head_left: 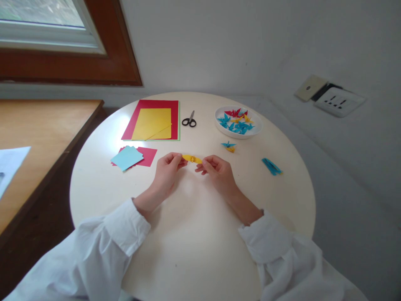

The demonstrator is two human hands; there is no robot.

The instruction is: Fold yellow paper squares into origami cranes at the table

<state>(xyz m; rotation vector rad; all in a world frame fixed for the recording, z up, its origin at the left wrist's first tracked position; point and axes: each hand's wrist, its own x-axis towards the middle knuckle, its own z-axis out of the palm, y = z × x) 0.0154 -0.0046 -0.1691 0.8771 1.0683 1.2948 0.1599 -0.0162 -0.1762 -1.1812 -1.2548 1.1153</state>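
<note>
A small yellow paper crane (192, 159) is stretched between my two hands above the round white table (194, 251). My left hand (169, 169) pinches one wing tip between thumb and finger. The opposite wing tip is pinched by my right hand (219, 171), whose lower fingers are slightly spread. A blue crane (228, 144) and a yellow one (231, 149) lie close together just beyond my right hand. Farther back, a white dish (238, 136) holds several red, blue and yellow paper cranes.
Black-handled scissors (189, 121) lie between the dish and stacked red paper (131, 125) topped by yellow sheets (153, 121). Light blue squares (128, 158) overlap pink paper (149, 156) at left. Folded blue paper strips (272, 166) rest at right. A wooden desk (46, 125) stands left.
</note>
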